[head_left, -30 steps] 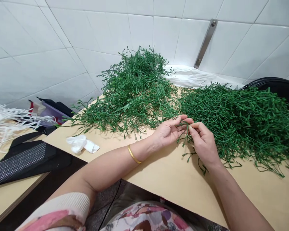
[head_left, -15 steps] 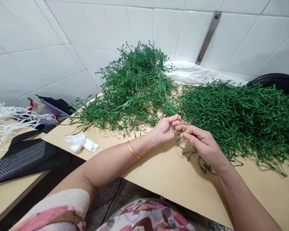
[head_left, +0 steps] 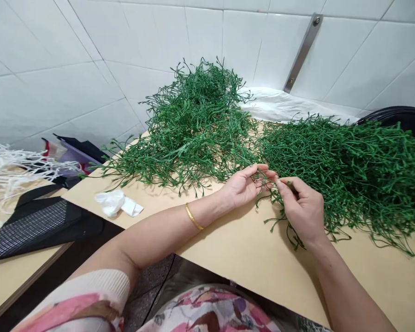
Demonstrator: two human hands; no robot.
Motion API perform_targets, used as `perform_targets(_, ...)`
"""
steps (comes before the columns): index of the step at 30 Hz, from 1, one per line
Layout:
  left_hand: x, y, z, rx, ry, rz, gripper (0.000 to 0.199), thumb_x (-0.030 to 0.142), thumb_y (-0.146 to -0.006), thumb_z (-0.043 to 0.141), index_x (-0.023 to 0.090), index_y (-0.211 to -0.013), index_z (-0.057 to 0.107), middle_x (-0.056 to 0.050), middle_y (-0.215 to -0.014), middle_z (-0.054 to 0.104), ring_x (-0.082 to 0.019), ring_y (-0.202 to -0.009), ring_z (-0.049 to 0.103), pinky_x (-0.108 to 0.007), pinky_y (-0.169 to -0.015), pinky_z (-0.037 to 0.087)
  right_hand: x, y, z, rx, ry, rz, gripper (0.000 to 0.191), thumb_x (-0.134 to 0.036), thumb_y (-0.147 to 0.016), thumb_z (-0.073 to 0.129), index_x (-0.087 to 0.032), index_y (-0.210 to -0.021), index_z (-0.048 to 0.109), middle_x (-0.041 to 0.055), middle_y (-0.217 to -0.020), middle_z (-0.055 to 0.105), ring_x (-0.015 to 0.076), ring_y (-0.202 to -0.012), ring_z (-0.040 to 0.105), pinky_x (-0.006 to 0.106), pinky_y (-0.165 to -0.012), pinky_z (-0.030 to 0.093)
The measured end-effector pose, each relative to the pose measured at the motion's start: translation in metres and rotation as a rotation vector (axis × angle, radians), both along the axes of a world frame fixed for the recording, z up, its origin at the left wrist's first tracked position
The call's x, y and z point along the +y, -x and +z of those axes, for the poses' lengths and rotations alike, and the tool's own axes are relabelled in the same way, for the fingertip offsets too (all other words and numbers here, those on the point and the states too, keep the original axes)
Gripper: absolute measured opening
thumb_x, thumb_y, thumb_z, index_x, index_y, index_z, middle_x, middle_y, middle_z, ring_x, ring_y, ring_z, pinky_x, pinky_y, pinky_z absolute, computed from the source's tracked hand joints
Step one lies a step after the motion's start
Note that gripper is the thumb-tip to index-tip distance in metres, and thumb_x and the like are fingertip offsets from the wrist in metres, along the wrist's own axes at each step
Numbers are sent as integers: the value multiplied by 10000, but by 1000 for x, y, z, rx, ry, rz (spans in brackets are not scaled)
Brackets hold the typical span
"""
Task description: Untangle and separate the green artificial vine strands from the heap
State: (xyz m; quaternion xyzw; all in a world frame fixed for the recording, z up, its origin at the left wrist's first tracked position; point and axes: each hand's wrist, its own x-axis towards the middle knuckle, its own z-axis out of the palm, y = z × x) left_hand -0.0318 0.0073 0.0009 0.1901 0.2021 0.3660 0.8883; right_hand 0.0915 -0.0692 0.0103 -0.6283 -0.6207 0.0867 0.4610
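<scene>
On the worktop (head_left: 235, 242), a right hand (head_left: 302, 210) pinches a green sprig (head_left: 276, 210)

Toward the back edge, two heaps of thin green sprigs lie side by side: a high mound (head_left: 190, 133) at the left and a wider, flatter mass (head_left: 352, 180) running off to the right. The pinched sprig sits at the front of that mass, and its fine stems tangle into the fringe, so I cannot tell whether it is free. The right thumb and forefinger close on a stem, with the other fingers curled behind. The left hand (head_left: 244, 186), wearing a gold bangle (head_left: 193, 217), lies palm up with its fingers loosely curved, the tips among the same strands; whether they grip anything cannot be told. Stems this fine seem to call for fingertips, and the forearms lying across the board probably steady them. Nearer the left edge lies a crumpled white tissue (head_left: 112, 203). Beyond that edge are black mesh fabric (head_left: 31, 226) and white cords (head_left: 17, 173). Along the back, a white cloth (head_left: 280, 105) sits against the tiled wall (head_left: 55, 92).
</scene>
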Motion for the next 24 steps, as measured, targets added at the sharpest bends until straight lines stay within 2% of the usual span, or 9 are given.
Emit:
perform_targets(3,0,0,1,3,2,6,185,202,-852,418,120,-818,580,-100,-789,634,-165,-750,622,-281,-696,478,-2,3,-2,-78,-50,60,176,-290,-818,513,-186,-806,655,-3,-674,633,103,-539,486,234,-556,362)
perform_targets(8,2,2,1,5,10,13,193,228,-857,412,134,-870,580,-93,-789,615,-170,-761,614,-283,-668,481,-5,8,-2,-219,-211,61,159,-260,-822,518,-181,-801,655,17,-704,655,120,-615,541,262,-663,380)
perform_targets(11,1,1,0,9,-12,-3,203,242,-855,420,142,-881,595,-94,-816,619,-162,-718,606,-293,-657,474,-2,11,-4,-311,-92,22,204,-326,-818,521,-182,-873,654,25,-702,653,136,-623,557,276,-663,358)
perform_targets(13,-1,0,-1,13,-38,-48,220,272,-847,441,139,-884,612,-93,-841,626,-160,-702,602,-311,-676,471,2,13,-7,-330,15,-32,240,-389,-802,530,-183,-848,646,20,-681,635,144,-621,549,275,-638,337)
perform_targets(15,-4,-2,-3,21,-50,-97,235,293,-836,467,129,-874,631,-82,-816,628,-150,-684,596,-298,-678,465,5,13,-10,-321,60,-73,245,-410,-791,536,-187,-804,634,7,-650,598,143,-618,530,270,-622,322)
perform_targets(18,-8,-4,-5,27,-32,-115,208,253,-828,486,120,-836,646,-54,-730,617,-110,-643,573,-239,-645,446,8,12,-12,-274,35,-124,215,-365,-807,501,-191,-814,628,9,-679,544,136,-619,498,262,-613,328)
perform_targets(21,-8,-4,-5,42,-19,-96,196,223,-830,479,122,-823,647,-47,-712,618,-101,-655,568,-230,-667,447,10,10,-12,-254,23,-104,229,-294,-838,418,-184,-830,618,47,-794,545,145,-672,502,257,-616,340)
perform_targets(24,-7,-2,-3,90,-49,-53,175,222,-818,497,127,-833,643,-38,-728,625,-96,-636,562,-225,-651,446,11,11,-11,-297,97,-42,245,-253,-857,357,-177,-825,588,33,-700,560,136,-583,472,249,-573,301)
